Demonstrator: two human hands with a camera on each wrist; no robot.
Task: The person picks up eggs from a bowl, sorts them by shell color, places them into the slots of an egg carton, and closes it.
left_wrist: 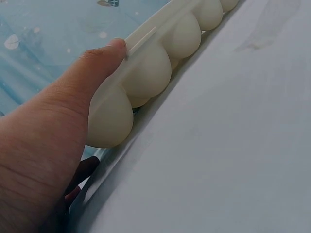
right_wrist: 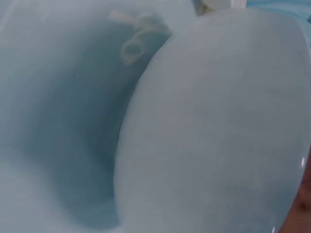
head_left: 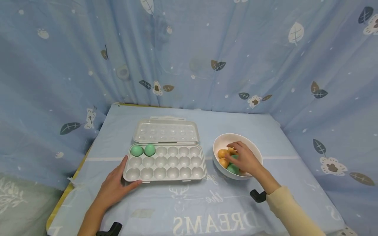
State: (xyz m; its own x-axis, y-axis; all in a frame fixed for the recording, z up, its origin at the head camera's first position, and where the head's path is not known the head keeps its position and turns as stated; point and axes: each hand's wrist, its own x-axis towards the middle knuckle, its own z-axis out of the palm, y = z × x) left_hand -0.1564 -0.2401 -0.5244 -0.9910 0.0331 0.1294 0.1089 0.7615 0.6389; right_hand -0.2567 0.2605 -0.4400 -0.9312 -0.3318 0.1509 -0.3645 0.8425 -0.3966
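Note:
My left hand (head_left: 113, 188) holds the front left corner of a pale egg box (head_left: 164, 179), its thumb along the front rim and its fingers at the left side. The left wrist view shows that thumb (left_wrist: 99, 60) on the rim above the rounded egg cups (left_wrist: 150, 73). Two green balls (head_left: 137, 150) sit in the back row at the left; the other cups hold nothing. My right hand (head_left: 246, 159) reaches into a white bowl (head_left: 218, 144) with fingers spread over orange balls (head_left: 223, 153) and green balls (head_left: 233, 169). In the right wrist view the bowl's outer wall (right_wrist: 214, 126) hides most of that hand.
Behind the cups the egg box's clear lid (head_left: 166, 130) lies folded back. A light blue printed cloth (head_left: 183, 203) covers the table. Blue patterned curtains (head_left: 189, 59) hang behind and on both sides.

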